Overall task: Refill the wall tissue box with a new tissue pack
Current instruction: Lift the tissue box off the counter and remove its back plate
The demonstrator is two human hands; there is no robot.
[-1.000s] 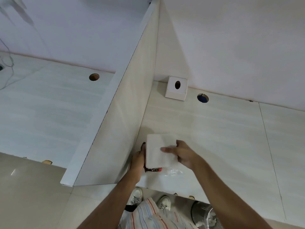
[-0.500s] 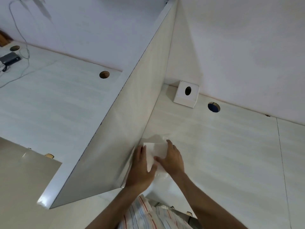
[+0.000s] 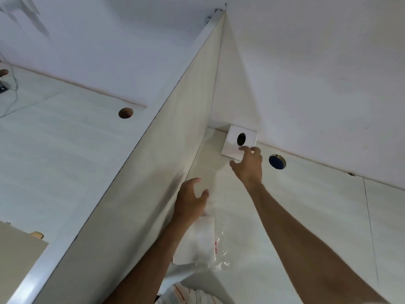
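We had set the pack (image 3: 197, 242) flat on the desk (image 3: 285, 216), close to the divider (image 3: 153, 183), so both hands were free for the box (image 3: 232, 143) in the corner. Our right hand (image 3: 248, 167) reached its lower edge, fingers spread wide and holding nothing, probably to open it. Our left hand (image 3: 190, 200) hovered just above the pack, fingers loosely apart, empty, perhaps ready to help.

Right hand (image 3: 248, 166) is up at the white square wall tissue box (image 3: 238, 142), fingertips on its lower edge. Left hand (image 3: 190, 199) hangs open, the plastic-wrapped white tissue pack (image 3: 197, 240) just below it.
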